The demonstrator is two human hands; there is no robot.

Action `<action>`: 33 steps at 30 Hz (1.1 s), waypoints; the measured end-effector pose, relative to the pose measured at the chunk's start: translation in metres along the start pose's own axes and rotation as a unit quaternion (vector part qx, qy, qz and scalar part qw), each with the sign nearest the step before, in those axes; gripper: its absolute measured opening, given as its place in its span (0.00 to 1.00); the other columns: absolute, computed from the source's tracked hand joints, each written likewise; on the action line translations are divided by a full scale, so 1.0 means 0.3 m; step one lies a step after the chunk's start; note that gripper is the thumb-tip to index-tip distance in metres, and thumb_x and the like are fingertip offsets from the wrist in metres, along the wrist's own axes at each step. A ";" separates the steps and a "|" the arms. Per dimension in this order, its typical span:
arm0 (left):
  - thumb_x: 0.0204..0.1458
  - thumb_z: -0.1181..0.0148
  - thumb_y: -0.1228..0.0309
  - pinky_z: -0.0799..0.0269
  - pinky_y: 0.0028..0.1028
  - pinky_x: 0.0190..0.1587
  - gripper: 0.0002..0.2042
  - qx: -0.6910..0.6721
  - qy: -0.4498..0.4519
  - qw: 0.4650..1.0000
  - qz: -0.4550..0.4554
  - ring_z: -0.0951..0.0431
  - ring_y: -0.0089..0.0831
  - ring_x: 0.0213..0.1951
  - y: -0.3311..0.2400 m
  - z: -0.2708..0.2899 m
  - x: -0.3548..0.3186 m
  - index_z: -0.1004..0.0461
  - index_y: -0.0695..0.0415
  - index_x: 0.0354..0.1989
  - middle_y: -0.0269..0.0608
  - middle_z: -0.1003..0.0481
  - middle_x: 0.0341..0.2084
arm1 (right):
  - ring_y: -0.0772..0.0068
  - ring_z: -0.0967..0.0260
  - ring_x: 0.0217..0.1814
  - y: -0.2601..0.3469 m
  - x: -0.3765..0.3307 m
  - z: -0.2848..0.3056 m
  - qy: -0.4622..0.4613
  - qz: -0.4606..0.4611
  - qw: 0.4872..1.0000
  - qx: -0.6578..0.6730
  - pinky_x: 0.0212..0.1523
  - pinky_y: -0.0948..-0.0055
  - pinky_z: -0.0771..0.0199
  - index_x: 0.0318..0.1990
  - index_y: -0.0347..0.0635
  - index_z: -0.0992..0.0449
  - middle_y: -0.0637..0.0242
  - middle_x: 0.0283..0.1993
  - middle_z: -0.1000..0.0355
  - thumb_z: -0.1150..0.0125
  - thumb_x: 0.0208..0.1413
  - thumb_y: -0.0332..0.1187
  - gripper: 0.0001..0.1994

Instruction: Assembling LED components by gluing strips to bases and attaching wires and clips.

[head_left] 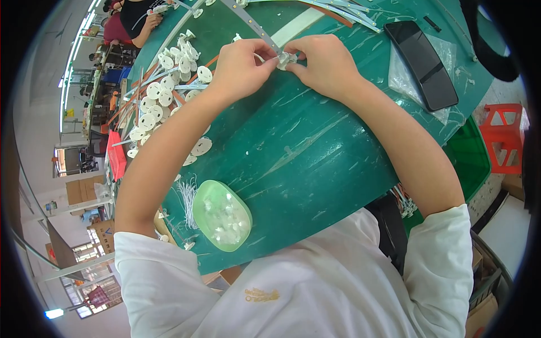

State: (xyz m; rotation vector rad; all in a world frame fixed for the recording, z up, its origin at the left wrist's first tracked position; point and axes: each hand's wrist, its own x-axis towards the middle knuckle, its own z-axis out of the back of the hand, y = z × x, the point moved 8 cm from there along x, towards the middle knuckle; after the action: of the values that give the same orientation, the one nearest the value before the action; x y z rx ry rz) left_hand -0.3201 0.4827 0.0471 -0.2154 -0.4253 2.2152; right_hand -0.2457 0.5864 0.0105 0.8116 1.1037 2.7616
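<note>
Both my hands meet over the far middle of the green table. My left hand is closed, thumb and fingers pinched at the near end of a narrow grey strip dotted with small lights. My right hand pinches a small whitish plastic piece at that same end, and the left fingertips touch it too. How the piece and the strip join is hidden by my fingers. Left of my left forearm lies a heap of white round discs with slots, some on strips.
Nearer me stands a pale green bowl of small clear-white pieces, beside a bundle of white wires. A black phone rests on a plastic bag at right. More strips lie at the far edge. A red stool stands beyond; another person's hand shows far left.
</note>
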 end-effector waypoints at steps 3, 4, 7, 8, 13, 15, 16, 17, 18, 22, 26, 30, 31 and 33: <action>0.47 0.38 0.68 0.25 0.28 0.35 0.10 -0.007 -0.026 1.000 -0.004 0.19 0.30 0.29 0.006 -0.011 -0.003 0.21 0.62 0.34 0.42 0.20 0.27 | 0.61 0.23 0.35 0.004 0.001 0.004 0.001 -0.002 1.000 -0.001 0.38 0.66 0.25 0.39 0.42 0.19 0.57 0.32 0.23 0.32 0.43 0.33 0.14; 0.47 0.38 0.69 0.26 0.28 0.35 0.09 -0.012 -0.034 0.999 -0.006 0.20 0.29 0.28 0.007 -0.013 -0.003 0.22 0.62 0.33 0.41 0.20 0.26 | 0.61 0.23 0.35 0.005 0.001 0.003 0.005 -0.004 1.000 -0.002 0.38 0.66 0.25 0.39 0.42 0.19 0.57 0.32 0.23 0.32 0.43 0.33 0.14; 0.48 0.38 0.69 0.26 0.28 0.34 0.09 -0.026 -0.043 0.999 -0.012 0.21 0.28 0.27 0.005 -0.018 0.000 0.22 0.62 0.32 0.41 0.21 0.25 | 0.61 0.23 0.35 -0.002 -0.001 0.002 -0.006 0.005 1.000 0.001 0.38 0.65 0.25 0.39 0.42 0.19 0.57 0.31 0.23 0.32 0.43 0.33 0.14; 0.48 0.39 0.69 0.26 0.28 0.33 0.08 -0.034 -0.045 0.998 -0.013 0.22 0.28 0.26 0.007 -0.017 -0.002 0.22 0.62 0.32 0.40 0.21 0.24 | 0.61 0.23 0.35 -0.004 0.000 0.001 -0.006 0.003 1.000 0.001 0.38 0.65 0.25 0.39 0.42 0.19 0.57 0.31 0.23 0.32 0.43 0.33 0.14; 0.48 0.40 0.70 0.27 0.28 0.33 0.09 -0.041 -0.038 0.998 -0.017 0.22 0.29 0.27 0.017 -0.019 0.002 0.23 0.63 0.33 0.41 0.21 0.25 | 0.61 0.24 0.34 0.003 -0.001 0.003 -0.002 -0.001 1.000 -0.006 0.37 0.65 0.25 0.40 0.42 0.19 0.58 0.31 0.23 0.32 0.43 0.33 0.14; 0.49 0.40 0.70 0.27 0.29 0.33 0.09 -0.039 -0.033 0.999 -0.014 0.22 0.30 0.27 0.012 -0.027 0.003 0.24 0.64 0.33 0.42 0.22 0.25 | 0.61 0.24 0.34 0.003 -0.001 0.005 -0.002 0.001 1.000 -0.006 0.37 0.65 0.25 0.40 0.43 0.19 0.58 0.31 0.23 0.32 0.43 0.33 0.14; 0.49 0.40 0.69 0.27 0.30 0.33 0.10 -0.026 -0.024 0.999 -0.004 0.22 0.32 0.27 0.014 -0.034 0.003 0.24 0.64 0.33 0.43 0.22 0.24 | 0.61 0.24 0.34 0.004 -0.001 0.005 -0.001 0.003 1.000 -0.006 0.37 0.66 0.25 0.40 0.43 0.19 0.58 0.31 0.23 0.32 0.43 0.33 0.14; 0.49 0.40 0.68 0.27 0.31 0.33 0.11 -0.015 -0.015 1.000 0.006 0.22 0.34 0.27 0.016 -0.040 0.002 0.24 0.64 0.33 0.44 0.23 0.24 | 0.61 0.24 0.34 0.005 -0.002 0.005 -0.001 0.003 1.000 -0.006 0.37 0.66 0.25 0.40 0.43 0.19 0.58 0.31 0.23 0.32 0.43 0.33 0.14; 0.49 0.40 0.68 0.27 0.31 0.33 0.11 -0.015 -0.015 1.000 0.006 0.22 0.34 0.27 0.020 -0.040 0.004 0.24 0.64 0.33 0.44 0.23 0.24 | 0.61 0.24 0.34 0.008 -0.002 0.005 -0.002 0.005 1.000 -0.007 0.37 0.65 0.25 0.40 0.43 0.19 0.58 0.31 0.23 0.32 0.43 0.32 0.14; 0.48 0.39 0.64 0.27 0.32 0.34 0.14 0.029 -0.002 1.000 0.003 0.22 0.36 0.28 0.009 -0.032 0.012 0.24 0.65 0.34 0.46 0.23 0.24 | 0.61 0.24 0.33 0.001 -0.003 0.004 -0.002 0.006 1.000 -0.008 0.37 0.65 0.25 0.40 0.43 0.19 0.58 0.32 0.23 0.32 0.43 0.32 0.14; 0.46 0.36 0.61 0.25 0.31 0.36 0.17 -0.023 -0.029 0.999 0.013 0.19 0.34 0.31 0.019 -0.016 0.009 0.23 0.64 0.36 0.45 0.21 0.27 | 0.61 0.24 0.33 0.008 -0.002 0.000 -0.005 0.012 1.000 -0.013 0.37 0.65 0.25 0.40 0.43 0.19 0.58 0.31 0.23 0.32 0.43 0.33 0.13; 0.44 0.35 0.61 0.24 0.29 0.39 0.17 -0.076 -0.028 0.997 0.017 0.18 0.32 0.33 0.013 -0.017 0.015 0.21 0.61 0.37 0.43 0.19 0.30 | 0.61 0.25 0.33 0.005 -0.001 -0.001 0.000 0.010 1.000 -0.004 0.36 0.64 0.26 0.40 0.43 0.19 0.58 0.31 0.24 0.32 0.44 0.33 0.13; 0.44 0.35 0.61 0.24 0.28 0.40 0.16 -0.085 -0.024 0.995 0.039 0.18 0.31 0.34 0.026 -0.020 0.017 0.21 0.60 0.37 0.42 0.19 0.31 | 0.61 0.25 0.32 0.005 -0.001 -0.001 0.001 0.009 1.000 -0.003 0.36 0.64 0.26 0.39 0.43 0.19 0.58 0.30 0.24 0.32 0.44 0.33 0.13; 0.44 0.35 0.62 0.24 0.28 0.40 0.15 -0.094 -0.020 0.994 0.060 0.18 0.30 0.34 0.041 -0.026 0.024 0.20 0.58 0.37 0.41 0.19 0.32 | 0.61 0.25 0.32 0.006 -0.002 0.001 -0.001 0.010 1.000 -0.003 0.36 0.64 0.26 0.39 0.43 0.19 0.58 0.30 0.24 0.32 0.44 0.33 0.13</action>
State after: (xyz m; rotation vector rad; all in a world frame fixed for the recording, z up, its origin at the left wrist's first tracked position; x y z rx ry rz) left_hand -0.3310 0.4830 0.0352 -0.3052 -0.6600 2.2992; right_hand -0.2447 0.5852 0.0117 0.8285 1.0924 2.7786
